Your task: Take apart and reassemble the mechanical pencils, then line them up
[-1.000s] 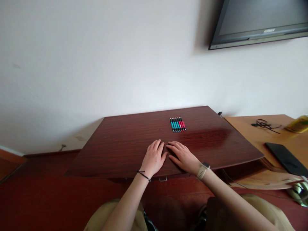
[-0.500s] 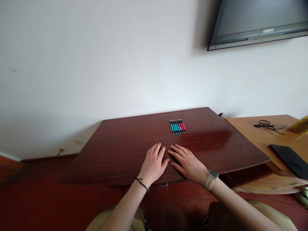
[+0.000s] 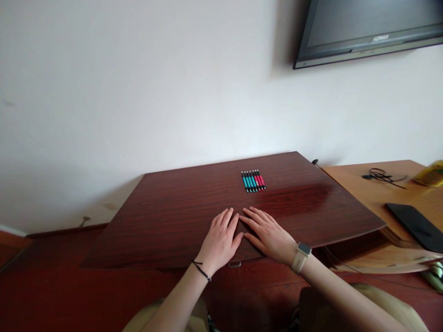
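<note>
Both hands are lying flat, palms down, on a dark red-brown wooden desk top (image 3: 173,216), side by side near its front edge. The left hand (image 3: 220,240) is resting with its fingers stretched out and slightly spread, gripping nothing; a thin black cord bracelet (image 3: 200,270) is circling its wrist. The right hand (image 3: 268,234) is lying just beside it, fingers likewise extended and open on the wood, holding nothing, with the thumbs of the two hands almost touching. A pale smartwatch (image 3: 300,256) is sitting on the right wrist. Beyond the fingertips, well apart from both hands and toward the back of the desk top, a neat row of pens (image 3: 253,180) is lying side by side, touching one another, their barrels pointing away from the person; the ones on the left are showing teal sections and the ones on the right red sections, all with black ends. A small metal handle (image 3: 234,264) is showing under the front edge of the desk top, just below the hands. To the right, a lighter wooden table (image 3: 367,189) is adjoining the desk, carrying a flat black device (image 3: 413,226) and a tangle of black cable (image 3: 380,175). A dark television (image 3: 367,27) is hanging on the white wall (image 3: 138,92) at the upper right.
</note>
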Tool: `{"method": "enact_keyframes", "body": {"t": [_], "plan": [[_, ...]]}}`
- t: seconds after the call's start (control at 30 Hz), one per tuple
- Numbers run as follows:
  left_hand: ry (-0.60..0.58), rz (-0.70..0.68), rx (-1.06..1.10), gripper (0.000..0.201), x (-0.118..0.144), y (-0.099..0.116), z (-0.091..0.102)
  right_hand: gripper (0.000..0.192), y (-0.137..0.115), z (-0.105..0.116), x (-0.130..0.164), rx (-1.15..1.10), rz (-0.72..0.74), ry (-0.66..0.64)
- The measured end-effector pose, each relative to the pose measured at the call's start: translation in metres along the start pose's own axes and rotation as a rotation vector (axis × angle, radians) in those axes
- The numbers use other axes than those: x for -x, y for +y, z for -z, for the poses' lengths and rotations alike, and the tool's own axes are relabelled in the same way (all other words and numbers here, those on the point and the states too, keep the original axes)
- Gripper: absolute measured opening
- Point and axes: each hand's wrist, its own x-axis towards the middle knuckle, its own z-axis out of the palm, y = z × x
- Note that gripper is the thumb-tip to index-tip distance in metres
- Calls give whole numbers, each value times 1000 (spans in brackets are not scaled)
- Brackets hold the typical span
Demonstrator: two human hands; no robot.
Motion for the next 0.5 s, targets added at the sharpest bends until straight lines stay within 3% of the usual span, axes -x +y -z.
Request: {"method": "enact_keyframes", "body": {"t": [0.3,0.5], "plan": [[3,13,26,53,-1,-1,-2,57,1,-1,0,-6,0,-3],[-18,59,115,46,-18,-8,12,55,1,0,0,8,-2,-12]]}}
